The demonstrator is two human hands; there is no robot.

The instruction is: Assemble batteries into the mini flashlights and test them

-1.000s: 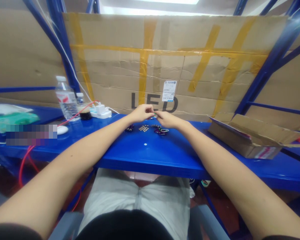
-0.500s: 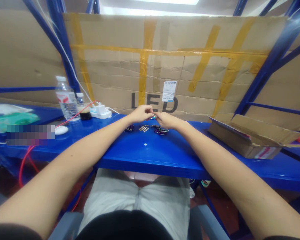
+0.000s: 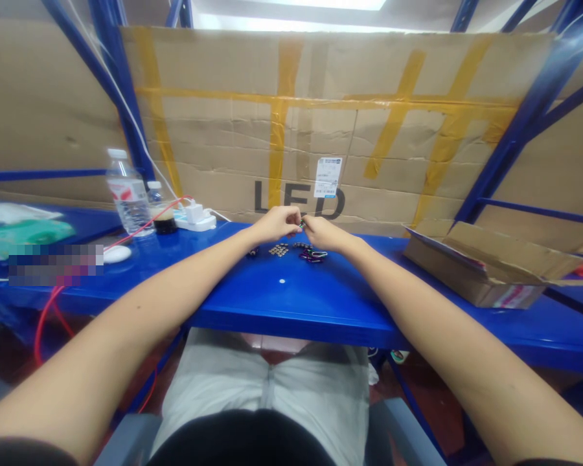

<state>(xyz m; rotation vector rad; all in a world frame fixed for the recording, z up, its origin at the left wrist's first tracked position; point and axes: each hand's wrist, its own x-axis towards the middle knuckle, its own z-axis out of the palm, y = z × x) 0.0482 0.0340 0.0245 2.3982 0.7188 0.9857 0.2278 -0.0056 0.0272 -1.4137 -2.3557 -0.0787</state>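
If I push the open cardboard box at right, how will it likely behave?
The cardboard box probably slides rather than tips, since it sits low and long on the blue table. Its thin, splayed flaps may bend.

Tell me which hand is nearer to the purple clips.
Right. The right hand is just above the purple clips in view; the left hand is farther, to their left.

Arms (image 3: 175, 278) stretched forward, hands (image 3: 276, 224) close together, fingers (image 3: 293, 214) curled.

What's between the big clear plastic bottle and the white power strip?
The head view shows a small clear bottle of dark liquid and a red cable.
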